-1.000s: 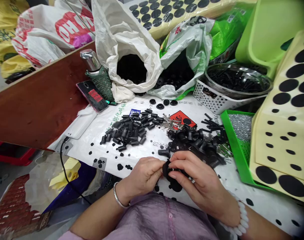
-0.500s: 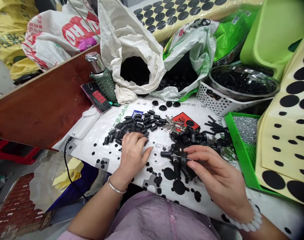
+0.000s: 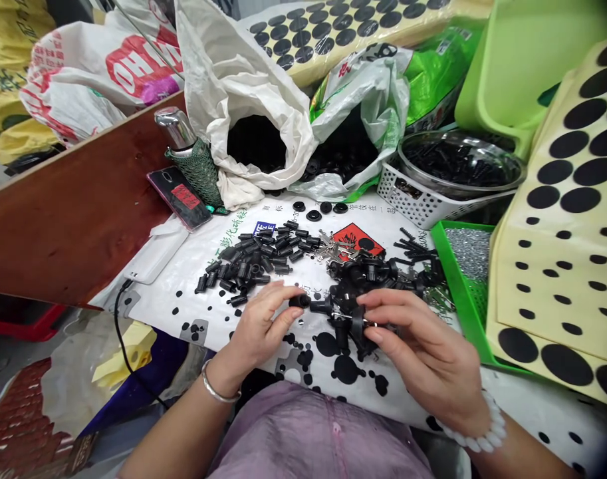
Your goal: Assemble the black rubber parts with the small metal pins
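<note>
Between the thumb and fingers of my left hand (image 3: 263, 322) is a short black plastic sleeve (image 3: 299, 301), its open end facing right. My right hand (image 3: 423, 346) pinches a black part with a round disc and metal pins (image 3: 357, 322); its narrow black tip (image 3: 321, 305) points left, close to the sleeve. Whether the two touch I cannot tell. Behind my left hand lies a pile of black sleeves (image 3: 253, 263). Near my right hand sits a heap of black disc-ended parts (image 3: 367, 273), with small metal strips (image 3: 333, 247) beside it.
Open sacks of black parts (image 3: 273, 80) stand at the back. To the right are a white basket (image 3: 407, 199), a green tray (image 3: 445, 266) and sheets of black dots (image 3: 542, 266). A phone (image 3: 178, 196) leans on a netted bottle (image 3: 196, 166) at the left.
My left hand has come away from the sleeve pile with one black sleeve and moved right, up to the part in my right hand. The view has shifted slightly.
</note>
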The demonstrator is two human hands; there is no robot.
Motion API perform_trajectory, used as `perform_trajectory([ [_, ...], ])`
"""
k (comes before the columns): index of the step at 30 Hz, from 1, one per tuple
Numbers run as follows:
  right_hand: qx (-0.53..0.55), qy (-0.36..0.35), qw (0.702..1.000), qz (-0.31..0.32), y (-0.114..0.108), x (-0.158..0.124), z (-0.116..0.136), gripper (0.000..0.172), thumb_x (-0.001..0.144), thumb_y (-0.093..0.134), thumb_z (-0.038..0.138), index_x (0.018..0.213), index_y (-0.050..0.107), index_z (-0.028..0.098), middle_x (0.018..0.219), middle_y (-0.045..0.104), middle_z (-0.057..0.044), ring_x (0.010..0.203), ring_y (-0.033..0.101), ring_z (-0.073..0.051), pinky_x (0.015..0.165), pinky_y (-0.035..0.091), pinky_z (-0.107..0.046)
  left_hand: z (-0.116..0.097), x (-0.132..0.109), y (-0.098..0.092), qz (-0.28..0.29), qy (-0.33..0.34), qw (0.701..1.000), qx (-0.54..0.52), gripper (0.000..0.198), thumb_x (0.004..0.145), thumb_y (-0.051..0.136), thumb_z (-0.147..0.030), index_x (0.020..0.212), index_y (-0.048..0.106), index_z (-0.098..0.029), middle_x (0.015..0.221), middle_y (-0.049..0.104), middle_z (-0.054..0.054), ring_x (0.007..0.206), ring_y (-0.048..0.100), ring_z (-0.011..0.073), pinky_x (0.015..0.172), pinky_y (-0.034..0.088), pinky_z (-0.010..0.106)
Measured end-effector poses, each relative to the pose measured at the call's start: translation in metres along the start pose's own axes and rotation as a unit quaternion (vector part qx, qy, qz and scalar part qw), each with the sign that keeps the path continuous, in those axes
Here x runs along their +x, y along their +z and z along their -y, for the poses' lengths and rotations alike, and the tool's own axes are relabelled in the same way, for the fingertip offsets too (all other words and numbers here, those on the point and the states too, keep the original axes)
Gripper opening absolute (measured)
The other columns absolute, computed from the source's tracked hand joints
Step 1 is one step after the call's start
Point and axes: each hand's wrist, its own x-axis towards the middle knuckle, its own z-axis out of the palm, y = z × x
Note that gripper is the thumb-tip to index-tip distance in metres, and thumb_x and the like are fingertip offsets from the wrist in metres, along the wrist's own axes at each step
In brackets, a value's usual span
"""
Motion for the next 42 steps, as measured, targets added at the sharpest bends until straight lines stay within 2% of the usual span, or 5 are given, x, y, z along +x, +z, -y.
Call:
perform_trajectory([
  [12,-0.079,-0.152,0.977,0.127,-0.015,0.017,0.015,0.012,0.084,0.054,0.014,0.095,0.059,0.016,0.098,0.064,-0.010,0.088,0.062,-0.016,0.074,0.054,-0.026,-0.018,-0.005,0.000,0.128,0.026,0.979,-0.155,0.025,0.090,0.046,-0.028,0.106,0.059,-0.015,0.093,0.066,0.010,0.098,0.058,0.0211,0.086,0.045,0.033],
  [22,-0.122,-0.211,0.956,0.165,-0.003,0.017,0.017,0.012,0.088,0.047,0.014,0.089,0.059,0.016,0.094,0.066,-0.009,0.083,0.062,-0.017,0.068,0.053,-0.028,-0.022,-0.005,-0.003,0.218,-0.053,0.932,-0.286,0.028,0.091,0.042,-0.031,0.102,0.060,-0.012,0.085,0.061,0.007,0.075,0.056,0.0141,0.069,0.045,0.024],
  [28,-0.122,-0.197,0.961,0.150,0.004,0.010,0.004,0.012,0.088,0.049,0.016,0.094,0.058,0.013,0.097,0.065,-0.012,0.088,0.062,-0.015,0.074,0.053,-0.024,-0.020,-0.007,0.007,0.207,-0.148,0.890,-0.378,0.024,0.088,0.047,-0.029,0.096,0.061,-0.012,0.077,0.056,0.002,0.065,0.050,0.0088,0.061,0.043,0.018],
  [35,-0.209,-0.220,0.925,0.231,-0.005,0.005,0.008,0.037,0.088,0.050,0.020,0.123,0.049,0.010,0.114,0.060,-0.015,0.106,0.057,-0.020,0.089,0.050,-0.030,-0.021,-0.008,0.013,0.208,-0.218,0.843,-0.446,0.029,0.083,0.053,-0.038,0.093,0.062,-0.011,0.074,0.055,0.001,0.062,0.049,0.0085,0.060,0.044,0.019],
  [42,-0.226,-0.216,0.934,0.173,0.003,-0.006,0.004,0.032,0.088,0.051,0.020,0.117,0.052,0.007,0.107,0.063,-0.016,0.102,0.059,-0.019,0.086,0.052,-0.027,-0.023,-0.011,0.013,0.193,-0.155,0.880,-0.405,0.025,0.087,0.047,-0.027,0.098,0.061,-0.011,0.077,0.055,0.003,0.064,0.050,0.0097,0.059,0.044,0.020],
])
